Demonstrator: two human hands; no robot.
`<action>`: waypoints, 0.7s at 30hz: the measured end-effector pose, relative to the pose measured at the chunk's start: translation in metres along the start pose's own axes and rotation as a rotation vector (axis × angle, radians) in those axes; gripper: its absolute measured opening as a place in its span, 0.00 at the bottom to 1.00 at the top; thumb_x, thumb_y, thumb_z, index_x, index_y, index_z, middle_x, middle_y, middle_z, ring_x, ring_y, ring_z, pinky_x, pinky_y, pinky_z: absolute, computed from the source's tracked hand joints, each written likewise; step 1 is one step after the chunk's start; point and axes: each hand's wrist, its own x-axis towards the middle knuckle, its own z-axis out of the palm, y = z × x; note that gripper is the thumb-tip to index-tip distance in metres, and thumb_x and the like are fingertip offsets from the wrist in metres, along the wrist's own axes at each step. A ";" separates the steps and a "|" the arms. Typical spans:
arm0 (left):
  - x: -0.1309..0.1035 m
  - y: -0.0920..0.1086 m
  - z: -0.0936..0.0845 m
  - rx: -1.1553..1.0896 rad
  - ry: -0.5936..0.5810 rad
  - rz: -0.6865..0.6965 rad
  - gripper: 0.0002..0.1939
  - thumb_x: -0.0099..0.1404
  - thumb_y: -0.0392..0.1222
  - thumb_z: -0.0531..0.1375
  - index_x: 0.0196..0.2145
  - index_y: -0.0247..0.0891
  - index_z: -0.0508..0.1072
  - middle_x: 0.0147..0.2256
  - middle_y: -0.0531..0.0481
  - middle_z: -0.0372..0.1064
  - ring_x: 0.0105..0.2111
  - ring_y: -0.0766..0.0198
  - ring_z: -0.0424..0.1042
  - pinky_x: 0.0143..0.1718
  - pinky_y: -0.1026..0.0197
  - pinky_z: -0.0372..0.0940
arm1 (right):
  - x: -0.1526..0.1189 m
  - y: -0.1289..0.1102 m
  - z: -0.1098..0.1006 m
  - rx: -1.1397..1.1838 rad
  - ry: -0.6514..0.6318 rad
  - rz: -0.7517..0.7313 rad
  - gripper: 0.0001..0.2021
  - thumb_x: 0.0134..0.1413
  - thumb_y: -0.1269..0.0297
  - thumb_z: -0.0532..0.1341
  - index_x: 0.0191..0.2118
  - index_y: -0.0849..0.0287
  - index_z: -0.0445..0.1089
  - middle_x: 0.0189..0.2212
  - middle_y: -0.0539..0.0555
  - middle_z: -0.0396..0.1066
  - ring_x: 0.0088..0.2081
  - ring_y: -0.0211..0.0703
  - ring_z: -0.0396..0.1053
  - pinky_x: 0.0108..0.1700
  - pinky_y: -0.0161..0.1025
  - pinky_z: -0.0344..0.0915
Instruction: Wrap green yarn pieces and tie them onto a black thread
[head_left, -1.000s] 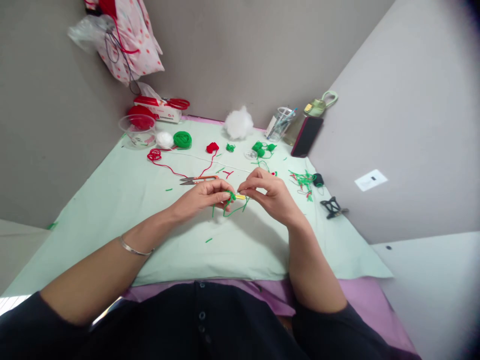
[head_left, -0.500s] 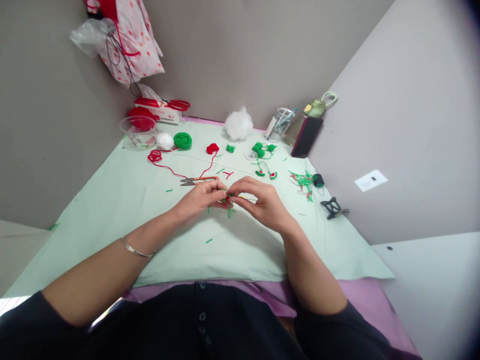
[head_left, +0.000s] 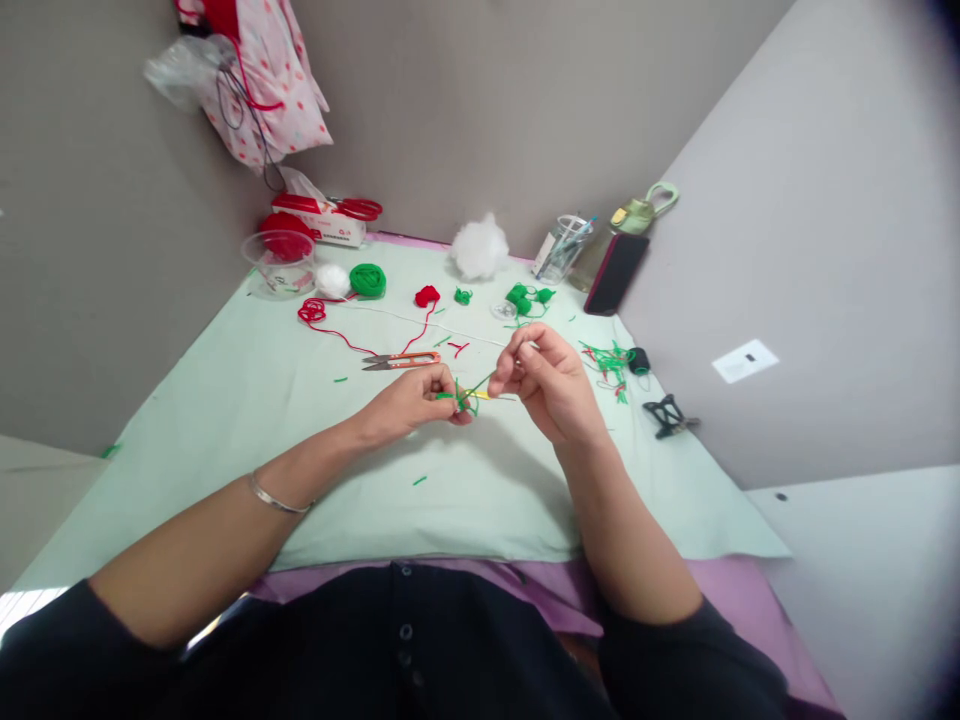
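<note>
Head view shows a tabletop (head_left: 360,525) draped in pale green cloth, set between grey walls (head_left: 420,120). A spotted pink bag (head_left: 281,90) hangs at left above a tissue box (head_left: 341,226), a clear bowl (head_left: 279,275), a white ball (head_left: 332,281) and a green yarn ball (head_left: 367,281). Orange-handled snips (head_left: 405,361), white fluff (head_left: 480,247), a clear cup (head_left: 557,252) and a dark phone (head_left: 616,274) follow toward the right, with a wall plate (head_left: 745,361) beyond.

The bag is cut off by the top edge; fingers cover much of the small green yarn piece (head_left: 463,402), leaving its shape unclear. Whether anything besides yarn sits in the right fingertips cannot be told.

The left hand (head_left: 420,400) pinches the green piece at its fingertips, a yellow-handled tool (head_left: 478,394) jutting out just beside it. The right hand (head_left: 551,380), above and to the right of the piece, has its grip pressed together on a green strand (head_left: 480,385) stretched up from it.
</note>
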 end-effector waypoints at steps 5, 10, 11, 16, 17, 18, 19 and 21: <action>0.001 -0.001 -0.001 0.032 0.025 -0.022 0.08 0.58 0.36 0.62 0.30 0.36 0.63 0.32 0.49 0.73 0.34 0.62 0.77 0.37 0.61 0.65 | 0.009 -0.007 -0.017 0.112 0.244 -0.227 0.10 0.56 0.58 0.66 0.35 0.55 0.65 0.24 0.42 0.66 0.29 0.32 0.71 0.52 0.45 0.73; 0.001 0.000 -0.002 0.043 -0.010 -0.010 0.07 0.57 0.35 0.62 0.30 0.36 0.64 0.31 0.51 0.72 0.29 0.68 0.73 0.36 0.62 0.64 | 0.012 -0.017 -0.043 0.154 0.465 -0.439 0.09 0.56 0.62 0.65 0.33 0.56 0.65 0.25 0.41 0.64 0.28 0.28 0.69 0.60 0.47 0.67; 0.000 0.001 -0.002 0.046 -0.013 0.008 0.07 0.58 0.35 0.62 0.30 0.36 0.64 0.30 0.52 0.72 0.28 0.68 0.73 0.37 0.62 0.64 | 0.013 -0.018 -0.046 0.140 0.494 -0.462 0.09 0.56 0.61 0.65 0.32 0.56 0.64 0.25 0.41 0.64 0.28 0.28 0.69 0.60 0.46 0.67; 0.000 0.004 -0.005 0.007 0.000 0.054 0.07 0.61 0.39 0.62 0.35 0.36 0.66 0.28 0.53 0.71 0.28 0.68 0.73 0.35 0.62 0.66 | 0.012 -0.016 -0.046 -0.103 0.533 -0.449 0.09 0.55 0.58 0.66 0.34 0.55 0.66 0.23 0.43 0.64 0.26 0.32 0.67 0.50 0.43 0.72; 0.000 0.005 -0.005 -0.017 0.003 0.059 0.08 0.62 0.40 0.63 0.36 0.36 0.67 0.29 0.53 0.71 0.29 0.67 0.74 0.36 0.62 0.67 | 0.012 -0.016 -0.044 -0.167 0.515 -0.424 0.09 0.55 0.57 0.66 0.35 0.54 0.67 0.23 0.43 0.65 0.26 0.33 0.67 0.46 0.42 0.73; 0.000 0.005 -0.005 -0.039 0.007 0.065 0.09 0.62 0.41 0.63 0.38 0.36 0.67 0.30 0.52 0.71 0.30 0.66 0.75 0.36 0.61 0.68 | 0.011 -0.016 -0.042 -0.232 0.489 -0.398 0.09 0.54 0.57 0.66 0.35 0.54 0.69 0.24 0.45 0.66 0.26 0.33 0.66 0.42 0.40 0.73; 0.000 0.005 -0.005 -0.057 0.015 0.070 0.11 0.62 0.42 0.64 0.38 0.36 0.68 0.32 0.51 0.72 0.32 0.65 0.75 0.38 0.60 0.69 | 0.010 -0.015 -0.040 -0.300 0.455 -0.375 0.09 0.54 0.56 0.67 0.35 0.54 0.70 0.25 0.46 0.67 0.26 0.34 0.66 0.38 0.39 0.72; -0.001 0.007 -0.004 -0.076 0.027 0.077 0.12 0.61 0.42 0.65 0.38 0.35 0.69 0.37 0.49 0.72 0.35 0.64 0.76 0.42 0.59 0.69 | 0.007 -0.015 -0.036 -0.452 0.374 -0.349 0.08 0.54 0.57 0.67 0.34 0.54 0.72 0.28 0.49 0.68 0.27 0.36 0.66 0.33 0.38 0.69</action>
